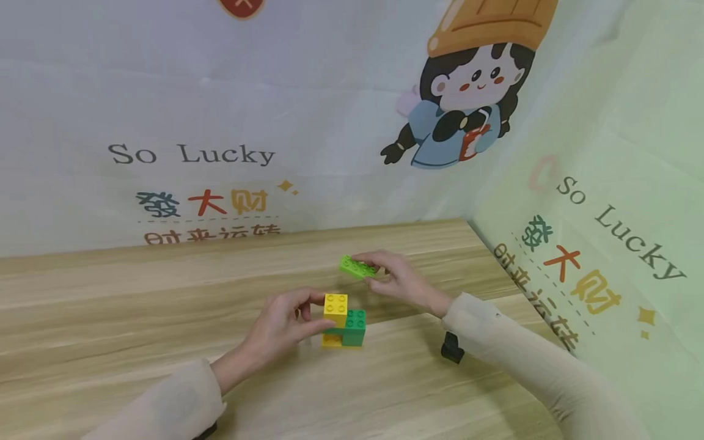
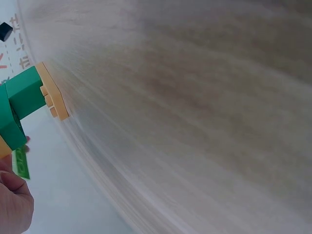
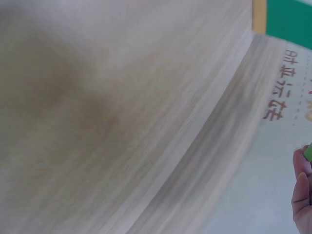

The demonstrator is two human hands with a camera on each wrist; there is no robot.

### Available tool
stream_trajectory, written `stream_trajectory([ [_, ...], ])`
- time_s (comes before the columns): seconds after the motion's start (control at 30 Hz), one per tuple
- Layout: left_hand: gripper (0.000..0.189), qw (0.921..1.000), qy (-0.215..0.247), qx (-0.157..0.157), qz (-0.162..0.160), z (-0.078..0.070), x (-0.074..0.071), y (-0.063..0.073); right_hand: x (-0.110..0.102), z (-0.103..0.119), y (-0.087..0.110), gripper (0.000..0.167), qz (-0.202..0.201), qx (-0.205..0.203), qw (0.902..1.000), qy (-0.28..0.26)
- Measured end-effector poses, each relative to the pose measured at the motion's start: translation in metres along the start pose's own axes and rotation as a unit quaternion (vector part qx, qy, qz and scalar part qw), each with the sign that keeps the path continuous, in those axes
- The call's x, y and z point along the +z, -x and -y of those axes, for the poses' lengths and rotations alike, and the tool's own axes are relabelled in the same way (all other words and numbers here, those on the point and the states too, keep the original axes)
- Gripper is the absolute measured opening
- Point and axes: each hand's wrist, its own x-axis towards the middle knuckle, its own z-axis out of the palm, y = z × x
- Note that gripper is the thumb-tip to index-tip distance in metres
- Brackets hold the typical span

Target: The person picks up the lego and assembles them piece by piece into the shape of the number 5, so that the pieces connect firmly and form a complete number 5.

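A small stack of toy building bricks stands on the table, with a yellow brick on top. Beneath it are green bricks on a thin orange-yellow base brick. My left hand pinches the yellow top brick between thumb and fingers. Behind the stack and slightly to its right, my right hand holds a light green studded brick by its right end, above the table. That brick is apart from the stack. Only a corner of it shows in the right wrist view.
The wood-grain table reaches back to a pale printed cloth, with a second printed cloth along the right side. A small black object shows below the right sleeve.
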Motion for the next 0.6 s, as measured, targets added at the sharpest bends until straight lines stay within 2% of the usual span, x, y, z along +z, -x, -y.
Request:
stream_trajectory([
  [0.1, 0.033, 1.0, 0.004, 0.001, -0.001, 0.0, 0.002, 0.0, -0.006, 0.008, 0.011, 0.04, -0.003, 0.003, 1.0, 0.003],
  [0.3, 0.034, 1.0, 0.005, -0.007, 0.004, 0.0, 0.0, 0.002, -0.014, 0.029, 0.027, 0.038, -0.016, -0.001, 0.9995, -0.028],
  [0.43, 0.034, 0.9998, 0.013, -0.011, 0.01, -0.002, -0.002, 0.002, -0.017, 0.043, 0.034, 0.037, -0.037, -0.051, 0.998, 0.003],
  [0.6, 0.033, 0.9996, 0.019, -0.014, 0.011, -0.003, -0.002, 0.002, -0.017, 0.056, 0.04, 0.039, -0.033, -0.102, 0.9931, 0.047],
])
